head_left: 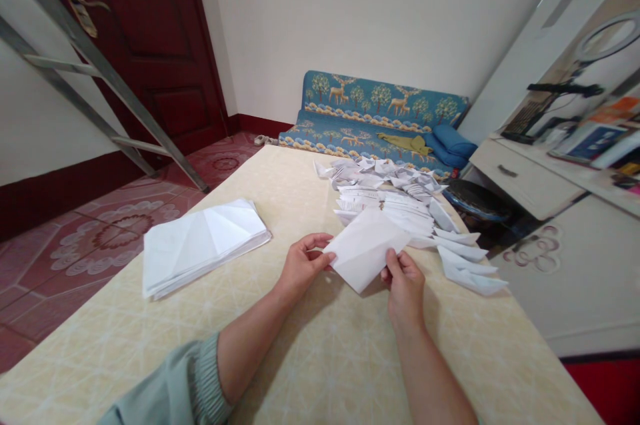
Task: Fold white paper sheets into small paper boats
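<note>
**"What have the hands got?"**

"A folded sheet of white paper (365, 248), held just above the table, at twelve o'clock from the chest. The left hand (303, 265) pinches its left corner between thumb and curled fingers. The right hand (405, 288) pinches its lower right edge, thumb on top."

**"And around them?"**

"At nine o'clock from the hands, well apart, a squared stack of folded white paper (203, 245) lies on the cream patterned tablecloth (320, 372). At twelve o'clock, just beyond the sheet, sits a heap of folded paper pieces (385, 195). Pointed folded pieces (465, 262) lie at three o'clock."

**"Any readable writing?"**

"No. The printed boxes (595, 142) on the shelf at two o'clock are too small to read."
</note>
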`<state>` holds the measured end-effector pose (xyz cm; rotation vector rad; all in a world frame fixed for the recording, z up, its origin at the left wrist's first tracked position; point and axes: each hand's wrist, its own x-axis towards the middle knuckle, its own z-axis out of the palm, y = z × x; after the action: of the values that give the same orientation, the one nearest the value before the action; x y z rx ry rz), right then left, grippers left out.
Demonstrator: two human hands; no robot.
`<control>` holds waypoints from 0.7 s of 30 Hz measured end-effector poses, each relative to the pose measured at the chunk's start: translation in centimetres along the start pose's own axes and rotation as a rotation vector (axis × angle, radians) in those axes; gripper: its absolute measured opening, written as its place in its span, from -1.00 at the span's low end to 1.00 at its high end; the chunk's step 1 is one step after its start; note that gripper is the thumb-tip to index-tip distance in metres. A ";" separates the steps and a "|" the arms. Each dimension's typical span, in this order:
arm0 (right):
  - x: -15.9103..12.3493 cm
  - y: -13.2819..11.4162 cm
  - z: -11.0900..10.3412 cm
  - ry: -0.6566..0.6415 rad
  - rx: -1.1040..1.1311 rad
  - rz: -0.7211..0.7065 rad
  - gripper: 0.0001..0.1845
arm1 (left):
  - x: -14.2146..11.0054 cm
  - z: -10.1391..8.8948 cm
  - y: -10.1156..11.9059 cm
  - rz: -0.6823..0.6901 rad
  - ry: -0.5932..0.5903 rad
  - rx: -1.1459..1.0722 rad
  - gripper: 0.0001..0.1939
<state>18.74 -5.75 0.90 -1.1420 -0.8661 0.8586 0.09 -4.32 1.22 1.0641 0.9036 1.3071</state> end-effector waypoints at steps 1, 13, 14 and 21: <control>0.0 0.0 0.0 -0.002 0.002 0.002 -0.66 | 0.0 0.0 -0.1 0.012 0.007 0.000 -0.58; 0.0 -0.1 0.2 0.008 0.011 -0.031 -0.64 | 0.1 0.1 -0.2 -0.035 0.003 0.000 -0.56; 0.0 -0.1 0.2 0.009 0.010 -0.038 -0.64 | 0.1 0.1 -0.2 -0.043 0.002 0.009 -0.56; -0.1 -0.1 0.2 -0.008 -0.020 -0.034 -0.61 | 0.1 -0.4 -0.3 0.137 0.042 0.302 -0.74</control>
<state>18.56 -5.75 1.03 -1.1388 -0.8999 0.8292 -0.18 -4.17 0.87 1.3559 1.0996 1.3365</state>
